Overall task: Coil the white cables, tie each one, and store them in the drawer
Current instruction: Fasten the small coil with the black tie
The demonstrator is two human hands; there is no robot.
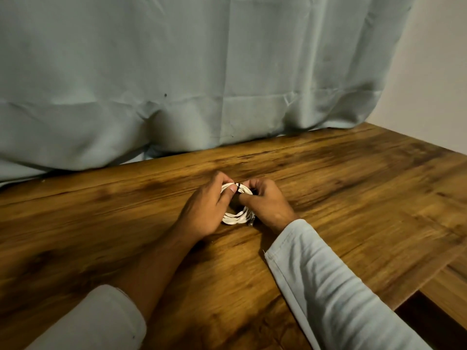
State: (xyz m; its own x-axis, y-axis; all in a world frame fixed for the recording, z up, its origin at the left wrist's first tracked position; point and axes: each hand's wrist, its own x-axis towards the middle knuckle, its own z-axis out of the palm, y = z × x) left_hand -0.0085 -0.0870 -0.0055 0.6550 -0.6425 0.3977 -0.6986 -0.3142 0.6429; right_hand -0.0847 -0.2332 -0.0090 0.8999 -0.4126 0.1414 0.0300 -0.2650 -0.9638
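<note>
Nearest, the left sleeve [101, 322] and right sleeve [328, 286] are reaching in over the near edge of the desk [353, 185]. Around the desk's middle, the left hand [204, 210] is curling round the left side of the coiled white cable [236, 218], thumb pressing its far arc, likely to keep the loops bunched. The right hand [267, 200] is pinching at the black tie [238, 187] wrapped over that arc, seemingly cinching it. Its fingers are hiding the tie's ends, so I cannot tell how secure it is. The coil's near arc is resting on the wood. Behind, a curtain [202, 72] is draping onto the far edge. No drawer is plainly showing.
</note>
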